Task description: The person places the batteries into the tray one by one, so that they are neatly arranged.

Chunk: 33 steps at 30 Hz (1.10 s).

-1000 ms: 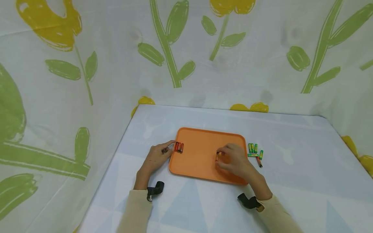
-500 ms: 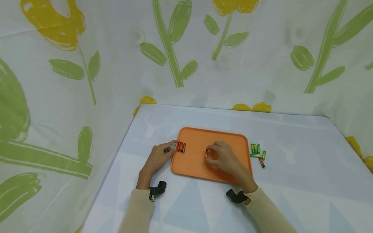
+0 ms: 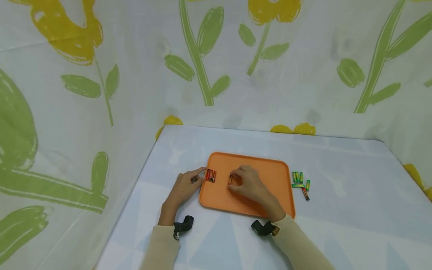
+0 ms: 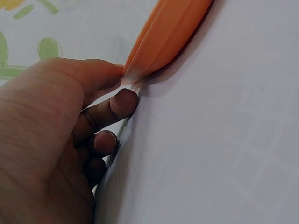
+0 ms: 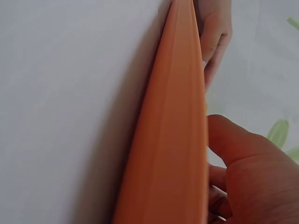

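Note:
My right hand (image 3: pixel 248 183) is over the tray in the head view, pinching a small orange-and-dark battery (image 3: pixel 230 180) upright between thumb and fingers. That battery is hidden behind the tray rim in the right wrist view. At the left rim of the orange tray (image 3: pixel 256 161), my left hand (image 3: pixel 185 187) holds the edge, its thumb against the rim in the left wrist view and its other fingers curled. Just inside that rim, red batteries (image 3: pixel 211 176) lie side by side in a short row, close to the left fingertips.
Right of the tray, several green batteries (image 3: pixel 298 177) lie on the pale tablecloth (image 3: pixel 344 176), with a red-and-black battery (image 3: pixel 305 194) beside them. Flower-printed fabric (image 3: pixel 135 75) hangs behind the table and along its left side.
My right hand has carried the battery leftward across the tray, closer to the red row. The left hand has stayed at the tray's left rim. The head view has shifted slightly.

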Motion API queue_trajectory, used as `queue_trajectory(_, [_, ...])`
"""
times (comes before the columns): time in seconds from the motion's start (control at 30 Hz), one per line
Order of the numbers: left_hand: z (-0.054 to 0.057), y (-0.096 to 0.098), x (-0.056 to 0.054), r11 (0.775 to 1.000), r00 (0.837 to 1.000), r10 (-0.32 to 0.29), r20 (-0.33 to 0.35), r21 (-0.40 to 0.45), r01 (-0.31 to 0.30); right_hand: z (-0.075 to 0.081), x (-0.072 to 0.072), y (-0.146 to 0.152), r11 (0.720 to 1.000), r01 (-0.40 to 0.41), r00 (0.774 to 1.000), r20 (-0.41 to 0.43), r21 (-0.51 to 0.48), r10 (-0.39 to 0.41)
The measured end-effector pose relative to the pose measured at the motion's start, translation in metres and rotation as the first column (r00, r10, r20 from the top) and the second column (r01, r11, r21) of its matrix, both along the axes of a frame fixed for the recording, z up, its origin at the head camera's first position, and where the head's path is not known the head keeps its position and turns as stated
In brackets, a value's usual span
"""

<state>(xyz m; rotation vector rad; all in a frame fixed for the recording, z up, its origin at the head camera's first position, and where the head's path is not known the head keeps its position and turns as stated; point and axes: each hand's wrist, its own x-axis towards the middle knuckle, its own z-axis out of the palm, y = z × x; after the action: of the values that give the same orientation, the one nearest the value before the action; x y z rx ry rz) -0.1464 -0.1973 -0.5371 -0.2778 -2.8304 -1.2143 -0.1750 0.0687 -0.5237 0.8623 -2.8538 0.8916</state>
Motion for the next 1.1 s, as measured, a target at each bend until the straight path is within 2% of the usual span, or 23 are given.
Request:
queue_trajectory(0.13, [0.002,0.0,0.002,1.0,1.0,-0.008,-0.019,0.009,0.008,-0.003,-0.003,-0.009,1.0,0.006,1.0,-0.001,-0.005,-0.006])
queue_trajectory(0.33, [0.003,0.001,0.005,1.0,1.0,0.001,-0.006,0.009,0.0,-0.006,-0.005,-0.021,1.0,-0.009,1.0,-0.007,-0.03,0.008])
queue_trajectory(0.7, [0.001,0.0,0.001,1.0,1.0,-0.009,-0.002,0.011,0.009,-0.008,-0.012,-0.035,0.999,-0.002,1.0,0.006,-0.035,0.002])
queue_trajectory(0.97, [0.001,0.002,0.002,1.0,1.0,-0.013,-0.011,0.011,0.013,-0.011,-0.013,-0.04,0.998,-0.019,1.0,0.001,-0.056,0.019])
queue_trajectory(1.1, [0.001,0.0,0.002,1.0,1.0,-0.012,-0.018,0.02,0.012,-0.007,-0.011,-0.042,0.999,-0.018,1.0,-0.002,-0.046,0.018])
